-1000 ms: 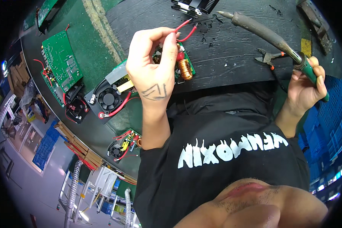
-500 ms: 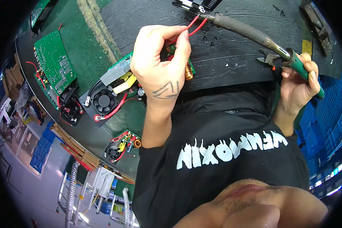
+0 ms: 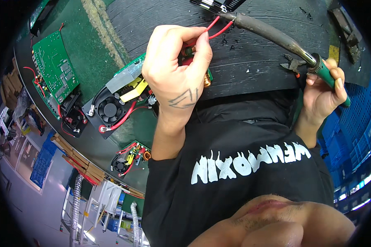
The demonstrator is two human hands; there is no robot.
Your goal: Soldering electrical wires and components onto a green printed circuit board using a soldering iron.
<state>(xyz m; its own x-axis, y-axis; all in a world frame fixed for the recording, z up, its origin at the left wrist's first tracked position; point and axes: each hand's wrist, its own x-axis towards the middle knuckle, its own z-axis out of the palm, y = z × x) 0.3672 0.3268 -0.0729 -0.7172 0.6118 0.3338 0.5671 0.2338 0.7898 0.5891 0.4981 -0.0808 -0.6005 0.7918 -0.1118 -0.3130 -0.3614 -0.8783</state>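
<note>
**While One Hand Pinches a Red Wire, the Other Brings the Iron**

While the left hand (image 3: 175, 70) pinches a red wire (image 3: 212, 29) between thumb and forefinger, it hovers over a green circuit board (image 3: 130, 76) lying on the dark counter (image 3: 255, 61), hiding most of that board. A copper coil (image 3: 206, 80) peeks out just under the palm. The right hand (image 3: 323, 92) is clenched around the green handle of a soldering iron (image 3: 276, 37), whose long brown barrel slants up and left so that its tip sits right by the free ends of the red wire. Small cutters (image 3: 292, 65) lie on the counter just beside the right hand. Left of the held board sits a black fan (image 3: 110, 110) with a red lead, and farther left another green circuit board (image 3: 53, 68) rests on the green mat (image 3: 92, 45).
</note>
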